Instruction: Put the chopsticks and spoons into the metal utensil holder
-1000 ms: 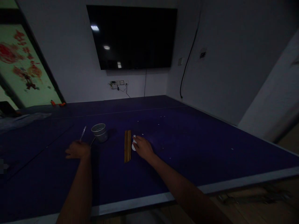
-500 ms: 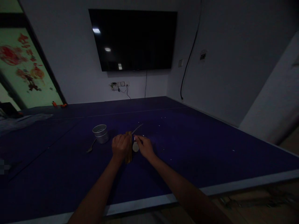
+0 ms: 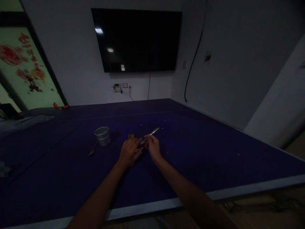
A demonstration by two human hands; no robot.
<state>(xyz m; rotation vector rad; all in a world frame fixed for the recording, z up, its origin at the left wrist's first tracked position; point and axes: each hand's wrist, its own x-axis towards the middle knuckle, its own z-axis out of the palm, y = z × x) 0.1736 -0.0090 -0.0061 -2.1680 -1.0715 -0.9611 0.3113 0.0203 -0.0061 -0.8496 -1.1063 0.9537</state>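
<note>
My right hand pinches a silver piece of cutlery, its patterned handle slanting up and to the right. The utensil's other end lies at the fingers of my left hand, which are closed round it; that end is hidden, so I cannot tell whether it is a spoon or a fork. Beneath my left hand lies a bundle of golden-brown chopsticks, its far ends showing. A pale rounded thing shows partly below my left fingers. Left of my hands stands a grey metal cup, with a fork lying beside it.
The purple-covered tabletop has a pale front edge and a few tiny white bits on it. Clear plastic sheeting lies at the far left. A television hangs on the wall behind, with a dark cable to its right.
My left hand has moved right, toward my right hand, off part of the chopsticks. My right hand has shifted slightly right and now holds the utensil's handle. The cup and fork have not moved.
</note>
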